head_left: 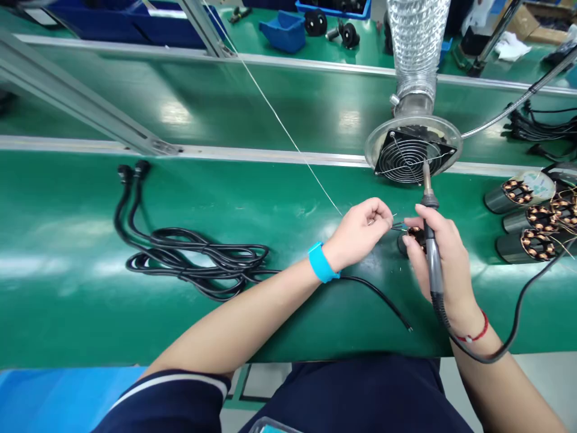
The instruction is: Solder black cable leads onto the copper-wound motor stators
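My left hand, with a blue band at the wrist, is closed in a pinch on a thin solder wire that runs down from the upper left. In my right hand rests a soldering iron, its tip pointing up in front of the round fan grille. The fingers of my right hand also reach a dark cylindrical part with copper windings, partly hidden between the hands. Thin dark leads lie between my left fingertips and that part.
Coiled black cables lie at the left, one cable end reaching under my left wrist. Several cylinders with copper coils stand at the right. A foil duct hangs above the fan. A metal frame rail crosses behind.
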`<state>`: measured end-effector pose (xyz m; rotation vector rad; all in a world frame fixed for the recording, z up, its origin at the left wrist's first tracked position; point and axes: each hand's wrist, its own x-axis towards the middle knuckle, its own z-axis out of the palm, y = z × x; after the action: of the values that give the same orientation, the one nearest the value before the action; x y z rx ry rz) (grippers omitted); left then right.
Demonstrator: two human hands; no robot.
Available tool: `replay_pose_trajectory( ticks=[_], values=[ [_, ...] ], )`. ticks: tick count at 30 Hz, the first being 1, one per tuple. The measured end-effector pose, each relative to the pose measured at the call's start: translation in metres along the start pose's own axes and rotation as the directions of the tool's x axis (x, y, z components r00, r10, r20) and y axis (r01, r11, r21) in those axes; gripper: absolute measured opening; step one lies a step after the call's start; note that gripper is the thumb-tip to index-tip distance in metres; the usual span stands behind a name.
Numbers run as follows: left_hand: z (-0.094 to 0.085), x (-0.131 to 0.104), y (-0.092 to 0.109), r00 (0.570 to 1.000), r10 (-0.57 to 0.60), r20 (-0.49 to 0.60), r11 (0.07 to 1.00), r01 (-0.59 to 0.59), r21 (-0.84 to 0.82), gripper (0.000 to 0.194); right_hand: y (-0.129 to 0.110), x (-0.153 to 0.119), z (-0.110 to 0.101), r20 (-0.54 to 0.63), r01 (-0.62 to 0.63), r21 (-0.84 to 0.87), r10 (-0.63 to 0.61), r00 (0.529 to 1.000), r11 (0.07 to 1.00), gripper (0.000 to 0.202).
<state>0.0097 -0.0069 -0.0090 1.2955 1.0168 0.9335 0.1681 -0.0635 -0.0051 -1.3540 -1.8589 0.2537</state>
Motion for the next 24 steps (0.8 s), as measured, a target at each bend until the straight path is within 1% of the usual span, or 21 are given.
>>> replay_pose_trajectory(
  ticks=[2,5,6,8,10,12,14,16,18,19,21,24],
  values=[
    [0.000,-0.001,0.000,1.000,0.000,-0.004,1.000,0.000,0.000,0.011,0.003,0.002,0.004,-0.026,0.018,-0.026,-0.019,0.999,0.999,0.040],
    [-0.002,-0.004,0.001,0.999,0.006,0.037,1.000,-0.005,-0.011,0.012,0.009,-0.001,0.009,-0.045,-0.019,-0.007,0.018,0.999,1.000,0.038],
    [-0.003,-0.004,0.002,0.998,0.038,0.049,0.999,-0.039,0.004,0.011,0.011,-0.003,0.009,-0.050,-0.028,0.020,0.029,0.998,0.999,0.038],
    [-0.005,-0.006,0.004,0.984,0.159,0.076,0.982,-0.166,0.091,0.011,0.013,-0.005,0.011,-0.058,-0.043,0.089,0.048,0.997,0.995,0.038],
    [-0.008,-0.008,0.006,0.947,0.294,0.129,0.922,-0.317,0.221,0.012,0.014,-0.006,0.011,-0.079,-0.051,0.154,0.064,0.995,0.987,0.040],
    [-0.010,-0.010,0.007,0.906,0.372,0.203,0.845,-0.421,0.330,0.015,0.013,-0.006,0.012,-0.102,-0.051,0.213,0.074,0.992,0.976,0.042],
    [-0.012,-0.010,0.006,0.868,0.419,0.266,0.768,-0.495,0.406,0.017,0.012,-0.006,0.013,-0.110,-0.052,0.269,0.084,0.990,0.962,0.043],
    [-0.013,-0.010,0.004,0.827,0.468,0.312,0.695,-0.562,0.448,0.018,0.012,-0.007,0.015,-0.114,-0.058,0.305,0.097,0.989,0.950,0.043],
    [-0.014,-0.009,0.001,0.789,0.517,0.332,0.644,-0.614,0.457,0.018,0.012,-0.007,0.017,-0.123,-0.059,0.322,0.103,0.987,0.945,0.043],
    [-0.013,-0.008,-0.001,0.780,0.532,0.329,0.633,-0.624,0.457,0.017,0.013,-0.007,0.017,-0.126,-0.059,0.324,0.105,0.986,0.944,0.043],
    [-0.012,-0.007,-0.003,0.791,0.534,0.299,0.641,-0.610,0.466,0.015,0.012,-0.008,0.016,-0.140,-0.074,0.324,0.125,0.982,0.943,0.041],
    [-0.011,-0.007,-0.005,0.833,0.492,0.252,0.674,-0.548,0.495,0.013,0.008,-0.012,0.007,-0.195,-0.131,0.297,0.194,0.961,0.946,0.037]
  ],
)
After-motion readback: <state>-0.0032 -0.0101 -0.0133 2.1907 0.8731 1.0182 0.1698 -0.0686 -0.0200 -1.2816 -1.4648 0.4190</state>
